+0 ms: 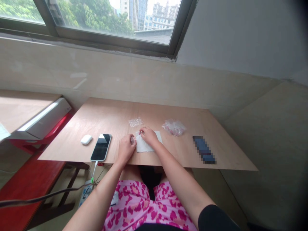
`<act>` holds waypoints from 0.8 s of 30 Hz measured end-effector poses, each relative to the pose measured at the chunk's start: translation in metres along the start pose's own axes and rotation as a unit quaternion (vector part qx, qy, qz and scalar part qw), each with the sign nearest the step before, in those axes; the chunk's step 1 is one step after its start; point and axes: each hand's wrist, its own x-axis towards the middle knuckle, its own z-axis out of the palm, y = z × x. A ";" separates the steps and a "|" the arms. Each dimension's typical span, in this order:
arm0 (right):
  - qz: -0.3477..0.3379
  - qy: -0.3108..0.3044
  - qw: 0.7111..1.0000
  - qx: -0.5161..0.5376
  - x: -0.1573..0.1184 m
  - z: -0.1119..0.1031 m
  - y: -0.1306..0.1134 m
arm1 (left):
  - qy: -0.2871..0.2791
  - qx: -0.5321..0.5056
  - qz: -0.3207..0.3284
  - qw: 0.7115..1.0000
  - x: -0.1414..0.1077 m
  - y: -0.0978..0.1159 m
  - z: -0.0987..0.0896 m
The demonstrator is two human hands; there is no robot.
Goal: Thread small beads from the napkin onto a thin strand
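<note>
My left hand [126,148] rests at the left edge of a white tissue or cloth [144,148], its fingers curled round a small clear round piece [132,140] that looks like a little plastic container. Over the upper part of the white sheet, my right hand [149,136] pinches a tiny reddish-pink piece [140,132], too small to name. Just beyond the hands lies a flat clear plastic bag [136,122]. To the right of the sheet sits a clear plastic bag of small pink pieces [174,128].
On the wooden tabletop [168,110], a phone [101,147] with a charging cable and a white earbud case [86,139] lie left. A dark pixelated object [204,149] lies right. A red bench [26,189] stands lower left, and a tiled wall [156,80] rises behind.
</note>
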 end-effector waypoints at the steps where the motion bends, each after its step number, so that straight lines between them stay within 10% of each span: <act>1: 0.000 -0.001 1.000 -0.003 0.000 0.000 0.000 | -0.001 -0.002 0.001 1.000 0.000 0.001 -0.001; 19: 0.050 0.059 0.994 0.082 -0.016 -0.010 -0.016 | -0.004 0.020 -0.004 1.000 0.000 0.001 0.001; 24: -0.027 0.025 0.986 0.164 -0.032 -0.008 -0.037 | -0.016 0.017 0.003 1.000 0.000 0.002 -0.001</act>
